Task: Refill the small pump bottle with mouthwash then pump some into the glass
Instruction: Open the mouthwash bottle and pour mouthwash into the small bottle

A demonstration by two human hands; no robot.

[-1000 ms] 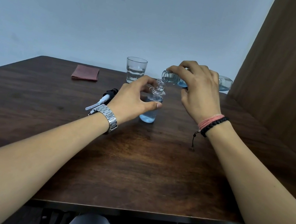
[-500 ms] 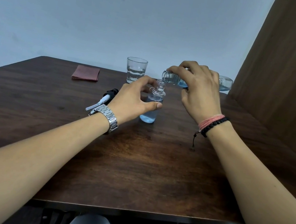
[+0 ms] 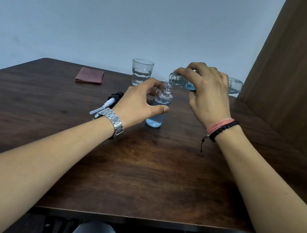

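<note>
Fingers (image 3: 156, 108) of the left hand (image 3: 138, 104) wrap the small clear plastic bottle (image 3: 159, 107), upright on the dark wooden worktop (image 3: 139, 174) and partly filled with blue liquid. Right hand (image 3: 208, 96) grips the larger clear mouthwash bottle (image 3: 235, 86), tilted nearly level, its mouth just above the small bottle's open neck. Behind stands the clear drinking glass (image 3: 141, 72). Left of the small bottle lies the black-and-white pump head (image 3: 112, 99).

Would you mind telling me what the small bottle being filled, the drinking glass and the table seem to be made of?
Small bottle: clear, probably plastic; the blue liquid shows through its thin wall. Drinking glass: likely real glass, with a thick transparent wall and faceted lower half. Table: dark brown wood or wood veneer, with visible grain and a low sheen.
</note>
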